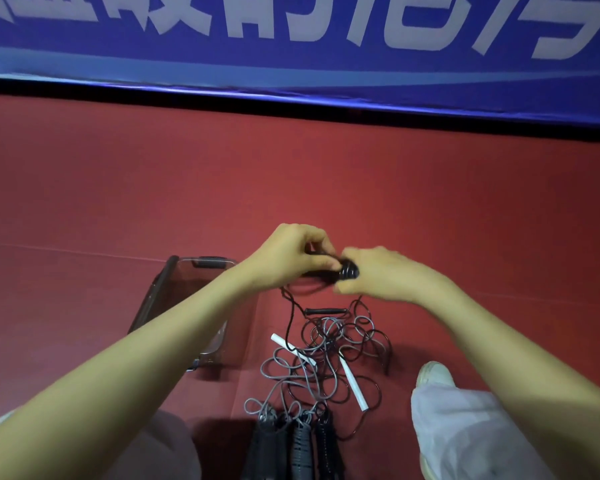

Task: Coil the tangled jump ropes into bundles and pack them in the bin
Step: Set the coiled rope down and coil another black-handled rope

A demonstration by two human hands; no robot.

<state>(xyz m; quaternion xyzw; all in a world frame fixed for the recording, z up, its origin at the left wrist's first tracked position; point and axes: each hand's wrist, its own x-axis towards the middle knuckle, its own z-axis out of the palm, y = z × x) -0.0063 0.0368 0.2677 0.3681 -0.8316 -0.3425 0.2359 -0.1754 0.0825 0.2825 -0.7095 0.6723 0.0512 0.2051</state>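
Note:
My left hand (291,258) and my right hand (381,275) meet above the red floor, both gripping a small black coil of rope (347,271) wound round a handle. A black cord (291,313) trails from it down to a tangled pile of black and grey jump ropes (340,344). Two white handles (354,382) and one black handle (324,311) lie in the pile. A clear plastic bin (174,299) with a dark handle lies to the left, partly hidden by my left forearm.
Several coiled rope bundles (298,441) lie at the bottom centre between my legs. My right knee and white shoe (433,375) are at the lower right. A blue banner (291,46) stands along the far edge of the red floor (118,188).

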